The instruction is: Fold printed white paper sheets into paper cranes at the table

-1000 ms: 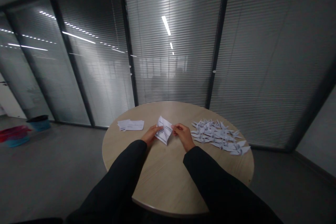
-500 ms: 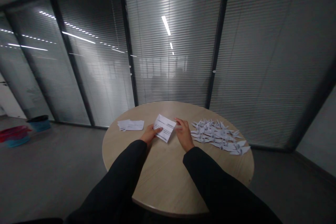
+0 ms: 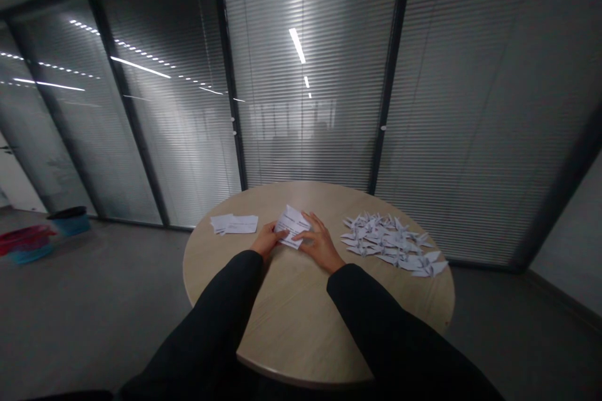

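Basically — printed paper (image 3: 291, 220) pinched in L fingers (image 3: 281, 234) — R fingers (image 3: 316, 223) @ edge.

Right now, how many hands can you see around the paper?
2. The left hand holds the left side of the printed paper; the right hand is at its right side. No other hands show.

I noted a dark-framed glass partition (image 3: 145, 150) with slatted blinds (image 3: 305, 156). At left, a black-topped container (image 3: 73, 223) and a red-topped container (image 3: 28, 243) stood on grey floor (image 3: 113, 291) near a white door (image 3: 17, 182).
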A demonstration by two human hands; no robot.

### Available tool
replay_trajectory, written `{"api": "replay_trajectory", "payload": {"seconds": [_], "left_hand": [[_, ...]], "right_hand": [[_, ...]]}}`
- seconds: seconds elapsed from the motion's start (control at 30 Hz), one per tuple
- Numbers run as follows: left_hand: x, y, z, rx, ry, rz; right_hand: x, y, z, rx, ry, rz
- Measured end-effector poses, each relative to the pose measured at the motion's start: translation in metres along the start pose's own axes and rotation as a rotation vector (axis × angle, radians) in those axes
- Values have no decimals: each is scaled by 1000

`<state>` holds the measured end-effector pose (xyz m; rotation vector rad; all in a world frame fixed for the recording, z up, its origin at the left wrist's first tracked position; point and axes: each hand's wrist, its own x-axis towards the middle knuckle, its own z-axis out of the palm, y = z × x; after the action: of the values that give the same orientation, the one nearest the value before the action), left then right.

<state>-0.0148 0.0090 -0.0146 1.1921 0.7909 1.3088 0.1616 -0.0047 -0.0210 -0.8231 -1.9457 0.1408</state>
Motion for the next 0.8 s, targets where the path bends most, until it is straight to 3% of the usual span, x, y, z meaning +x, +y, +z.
{"api": "replay_trajectory", "payload": {"seconds": [0.13,0.27,0.43,0.63,0.8], "left_hand": [[-2,0,2,32,-32,-23],[-8,2,7,72,-156,-104],[-17,8,12,85,-305,-159],[-19,11,15,97,-351,-163],[-17,9,16,255,-257,-102]], "right_hand": [[1,3,1,49,85,46],[2,4,-1,141,147,146],[3,2,-2,298,79,308],[4,3,-2,467,142,455],[4,-2,-4,541,146,520]]}}
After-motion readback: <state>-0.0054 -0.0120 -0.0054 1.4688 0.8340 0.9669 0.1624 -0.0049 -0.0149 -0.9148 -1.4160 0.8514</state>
